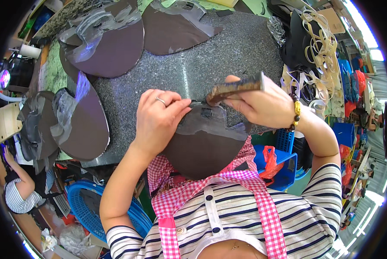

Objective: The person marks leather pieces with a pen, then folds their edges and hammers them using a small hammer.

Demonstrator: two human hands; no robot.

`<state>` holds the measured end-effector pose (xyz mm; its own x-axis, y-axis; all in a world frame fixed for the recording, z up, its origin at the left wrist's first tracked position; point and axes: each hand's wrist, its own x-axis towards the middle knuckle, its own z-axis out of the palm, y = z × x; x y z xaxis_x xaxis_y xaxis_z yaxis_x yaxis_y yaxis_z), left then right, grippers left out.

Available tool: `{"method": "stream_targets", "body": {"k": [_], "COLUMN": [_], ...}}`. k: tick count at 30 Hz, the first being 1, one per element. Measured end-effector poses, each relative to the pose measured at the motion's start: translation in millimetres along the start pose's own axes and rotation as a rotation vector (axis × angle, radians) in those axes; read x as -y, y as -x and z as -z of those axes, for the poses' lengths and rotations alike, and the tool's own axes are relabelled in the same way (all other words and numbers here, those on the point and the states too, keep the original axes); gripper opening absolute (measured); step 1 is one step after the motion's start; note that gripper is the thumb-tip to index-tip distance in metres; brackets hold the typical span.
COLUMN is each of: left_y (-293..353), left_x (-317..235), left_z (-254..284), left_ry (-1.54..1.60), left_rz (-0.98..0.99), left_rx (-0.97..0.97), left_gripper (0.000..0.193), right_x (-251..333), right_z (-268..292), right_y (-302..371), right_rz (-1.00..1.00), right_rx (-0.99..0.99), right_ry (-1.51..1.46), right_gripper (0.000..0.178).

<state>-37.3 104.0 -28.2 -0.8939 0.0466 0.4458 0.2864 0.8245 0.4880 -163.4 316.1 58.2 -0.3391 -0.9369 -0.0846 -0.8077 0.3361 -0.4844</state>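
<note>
Close in, a dark brown rounded piece (202, 149) overhangs the near edge of the speckled grey worktop (241, 52), right against the person's checked apron. The left hand (159, 118) presses flat on its grey plastic film (210, 123), fingers pinched at the edge. The right hand (262, 105) grips a worn brown block (234, 88), tip touching the piece. Farther off, more brown pieces (115, 47) lie stacked.

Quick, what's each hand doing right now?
Left hand: fingers pinched, pressing on the dark brown piece.
Right hand: closed around a worn brown tool.
</note>
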Motion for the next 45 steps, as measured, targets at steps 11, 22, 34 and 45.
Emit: {"method": "stream_targets", "body": {"k": [11, 22, 34, 45], "left_y": [6, 15, 17, 19], "left_x": [-10, -11, -24, -20], "left_z": [1, -1, -7, -9], "left_ry": [-0.266, -0.262, -0.310, -0.243], "left_rz": [-0.128, -0.038, 0.006, -0.026], "left_rx": [0.046, -0.090, -0.053, -0.093], "left_gripper": [0.019, 0.022, 0.020, 0.017], "right_x": [-3, -1, -2, 3], "right_z": [-10, -11, -15, -12], "right_y": [-19, -24, -31, -38], "right_rz": [-0.024, 0.089, 0.082, 0.118], "right_rx": [-0.083, 0.138, 0.088, 0.035], "right_ry": [-0.018, 0.184, 0.094, 0.164], "right_gripper": [0.015, 0.021, 0.022, 0.021]}}
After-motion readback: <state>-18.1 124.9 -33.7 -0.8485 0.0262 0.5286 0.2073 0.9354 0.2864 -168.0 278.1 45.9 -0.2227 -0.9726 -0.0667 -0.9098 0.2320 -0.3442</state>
